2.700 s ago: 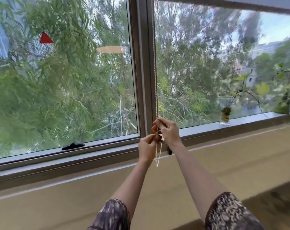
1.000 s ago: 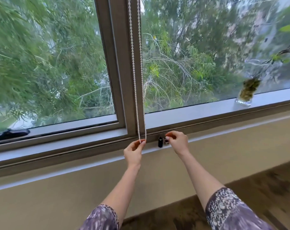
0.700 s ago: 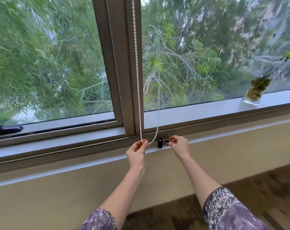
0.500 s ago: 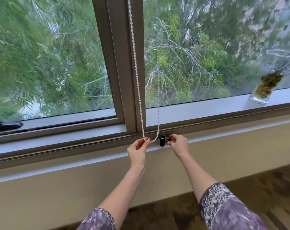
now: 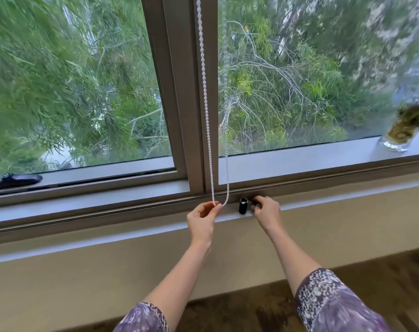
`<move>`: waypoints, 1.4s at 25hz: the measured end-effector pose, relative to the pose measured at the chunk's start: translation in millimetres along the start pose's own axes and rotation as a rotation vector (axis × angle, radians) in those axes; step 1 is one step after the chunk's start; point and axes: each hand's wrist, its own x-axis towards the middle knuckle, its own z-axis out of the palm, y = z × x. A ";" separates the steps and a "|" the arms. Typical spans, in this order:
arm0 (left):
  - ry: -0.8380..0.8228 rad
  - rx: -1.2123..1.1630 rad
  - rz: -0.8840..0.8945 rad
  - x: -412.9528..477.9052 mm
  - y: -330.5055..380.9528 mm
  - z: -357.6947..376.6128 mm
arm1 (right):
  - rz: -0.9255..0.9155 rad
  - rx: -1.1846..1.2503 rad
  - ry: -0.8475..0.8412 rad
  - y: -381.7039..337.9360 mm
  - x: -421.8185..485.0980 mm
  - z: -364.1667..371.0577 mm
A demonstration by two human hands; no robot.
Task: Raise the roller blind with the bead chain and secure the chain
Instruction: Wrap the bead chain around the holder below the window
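A white bead chain (image 5: 207, 116) hangs down the brown window post and loops at the sill. My left hand (image 5: 202, 220) pinches the bottom of the loop between thumb and fingers. A small black chain holder (image 5: 243, 205) is fixed on the lower frame, just right of the loop. My right hand (image 5: 266, 212) is closed on a small dark part beside that holder, touching it. The roller blind itself is out of view above.
A glass vase with plant roots (image 5: 400, 130) stands on the sill at far right. A black window handle (image 5: 14, 180) lies on the left frame. A beige wall runs below the sill (image 5: 323, 159), with dark carpet (image 5: 251, 307) underneath.
The chain loop's two strands have spread apart, its right side swinging toward the black holder. My hands have stayed at the sill, with the camera moving closer.
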 end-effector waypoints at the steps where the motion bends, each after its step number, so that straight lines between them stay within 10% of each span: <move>1: -0.001 0.007 0.002 0.5 1.4 -0.5 | 0.010 0.045 0.029 -0.6 -1.0 -3.9; 16: 0.035 0.352 0.135 0.5 18.3 -13.7 | -0.315 0.282 -0.002 -77.9 -58.2 -56.7; 35: -0.062 0.310 0.182 -13.0 12.2 -47.5 | -0.537 -0.055 -0.102 -120.3 -87.0 -16.0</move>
